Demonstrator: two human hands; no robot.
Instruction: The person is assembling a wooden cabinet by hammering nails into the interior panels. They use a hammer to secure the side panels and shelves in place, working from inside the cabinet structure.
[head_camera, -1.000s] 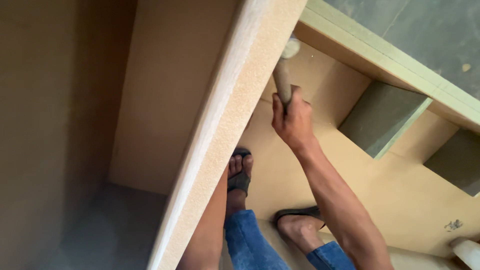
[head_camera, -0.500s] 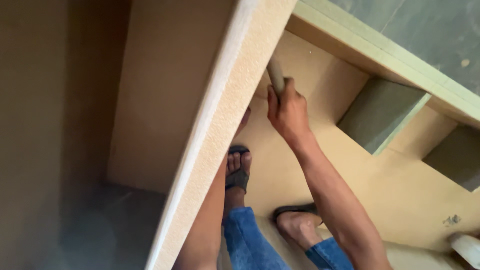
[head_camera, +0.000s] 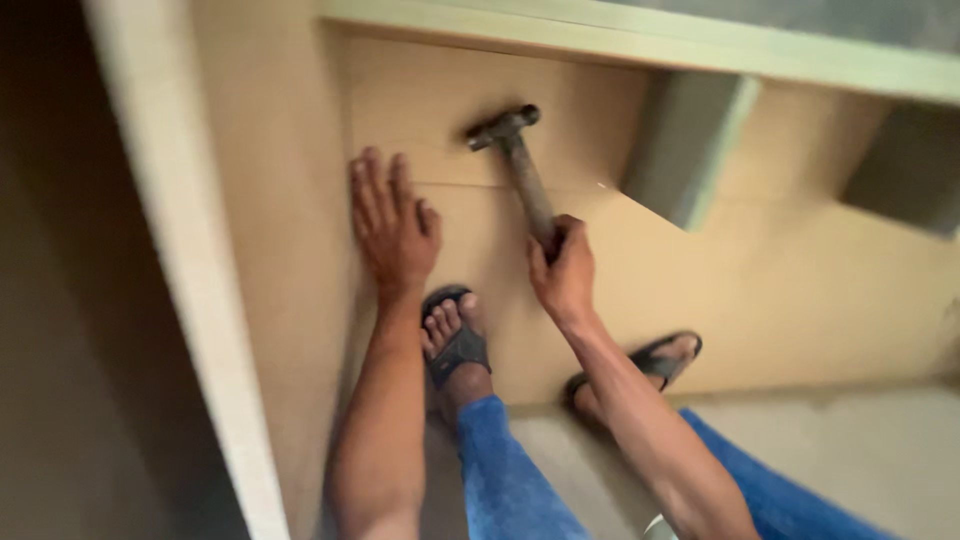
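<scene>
Right hand (head_camera: 565, 275) closed in a fist round the lower end of the hammer (head_camera: 525, 175), handle slanting up and away from the knuckles, metal head (head_camera: 503, 127) well beyond the fingertips and close over the pale board (head_camera: 790, 290); impossible to tell whether touching it or just clear of it. Left hand (head_camera: 393, 225) open, fingers spread, palm pressed flat on the same board, just left of the hammer handle and hard against the upright panel (head_camera: 270, 200) on its outer side. Between the two hands, a faint seam (head_camera: 470, 184) across the board, passing under the handle a little short of the head. Beyond the right hand, up and to its right, a grey-green block (head_camera: 690, 150) fixed under a pale green-edged rail (head_camera: 640, 45), with a second block (head_camera: 905, 165) further right. Nearer than both wrists, two feet in dark sandals (head_camera: 455, 345) planted on the board, blue trouser legs (head_camera: 510, 470) below them. Judged from the grip and the bracing palm: mid-hammering, at or near the point of a strike beside the seam. For any further blow: steady pressure from the flat left hand, its fingers kept aside from the head's path, a short controlled swing from the right wrist, head landing square on the mark. Frame slightly blurred; no nail or pin discernible under the head.
</scene>
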